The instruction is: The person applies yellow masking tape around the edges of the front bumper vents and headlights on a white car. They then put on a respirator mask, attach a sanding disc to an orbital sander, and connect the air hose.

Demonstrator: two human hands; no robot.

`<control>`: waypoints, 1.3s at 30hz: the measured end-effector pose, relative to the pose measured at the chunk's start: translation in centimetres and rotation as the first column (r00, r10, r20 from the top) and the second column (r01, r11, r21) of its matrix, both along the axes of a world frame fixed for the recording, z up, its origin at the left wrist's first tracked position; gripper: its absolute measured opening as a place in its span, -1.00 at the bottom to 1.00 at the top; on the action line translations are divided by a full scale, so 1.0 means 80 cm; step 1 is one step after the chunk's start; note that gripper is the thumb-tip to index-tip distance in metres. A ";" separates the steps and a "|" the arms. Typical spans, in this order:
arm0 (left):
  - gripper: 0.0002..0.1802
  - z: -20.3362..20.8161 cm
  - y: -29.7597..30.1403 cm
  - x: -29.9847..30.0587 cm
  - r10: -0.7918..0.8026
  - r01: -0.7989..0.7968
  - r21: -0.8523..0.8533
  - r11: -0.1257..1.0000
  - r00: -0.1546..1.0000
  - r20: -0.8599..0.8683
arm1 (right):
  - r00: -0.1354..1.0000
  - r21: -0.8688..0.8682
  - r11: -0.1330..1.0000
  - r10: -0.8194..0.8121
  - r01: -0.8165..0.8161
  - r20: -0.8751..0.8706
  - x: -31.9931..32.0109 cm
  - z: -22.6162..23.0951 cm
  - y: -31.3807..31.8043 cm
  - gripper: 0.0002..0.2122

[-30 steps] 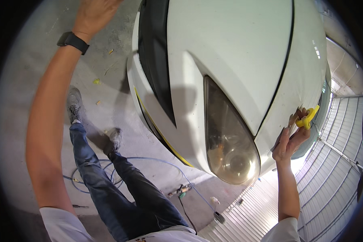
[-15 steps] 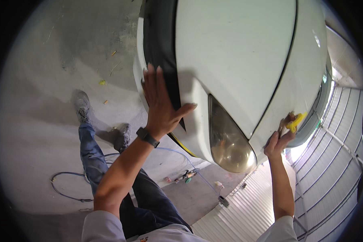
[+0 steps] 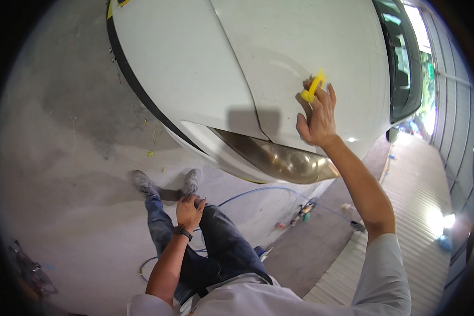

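Observation:
A looped yellow strip (image 3: 310,90), which looks like masking tape, sits at the fingers of my right hand (image 3: 320,118). That hand is over the white hood (image 3: 321,42) of a car, above the headlight, its fingers partly bent around the strip. The clouded, yellowish headlight (image 3: 295,164) lies nearer to me than the hand. Down in front of my legs hangs my left hand (image 3: 189,211), away from the car, with a dark band on its wrist. Its fingers are curled in and nothing shows in them.
A blue hose (image 3: 258,188) runs across the floor beside my legs. Small tools (image 3: 304,210) lie below the headlight. Scraps of yellow (image 3: 150,153) dot the floor at the left. A bright lamp (image 3: 447,221) shines at the right by a ribbed light-coloured panel (image 3: 405,195).
My left hand has come off the car's front and dropped before my legs. My right hand has moved from beside the headlight up onto the hood with the yellow strip. The view has shifted.

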State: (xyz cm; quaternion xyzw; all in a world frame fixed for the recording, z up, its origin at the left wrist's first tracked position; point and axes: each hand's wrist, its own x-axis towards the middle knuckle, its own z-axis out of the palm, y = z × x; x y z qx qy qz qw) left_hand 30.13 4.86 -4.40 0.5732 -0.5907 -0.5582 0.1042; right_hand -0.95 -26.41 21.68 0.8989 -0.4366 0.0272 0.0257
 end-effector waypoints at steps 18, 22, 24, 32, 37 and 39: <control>-0.50 0.280 -0.082 -0.017 0.194 -0.137 0.153 0.979 0.862 -0.468 | 0.840 0.064 0.993 -0.117 0.098 0.529 0.068 0.022 0.229 -0.79; -0.32 0.343 -0.115 -0.052 0.190 0.104 0.338 0.935 0.659 -0.728 | 0.618 0.318 0.945 -0.296 0.077 0.728 0.097 0.045 0.387 -0.79; -0.29 0.356 -0.116 -0.074 0.167 0.261 0.452 0.853 0.685 -0.709 | 0.504 0.424 0.894 -0.435 0.144 0.746 0.094 0.056 0.415 -0.81; -0.53 0.391 -0.184 -0.187 -0.270 0.422 0.093 0.902 0.718 -0.641 | 0.102 0.445 0.649 -0.626 0.617 0.773 0.078 0.092 0.443 -0.48; -0.54 0.427 -0.265 -0.235 -0.350 0.557 0.095 0.825 0.636 -0.687 | -0.160 0.522 0.375 -0.675 0.766 0.720 0.094 0.105 0.444 -0.45; -0.53 0.433 -0.253 -0.233 -0.450 0.713 0.139 0.688 0.569 -0.689 | -0.144 0.388 0.359 -0.549 0.849 0.823 0.109 0.110 0.426 -0.51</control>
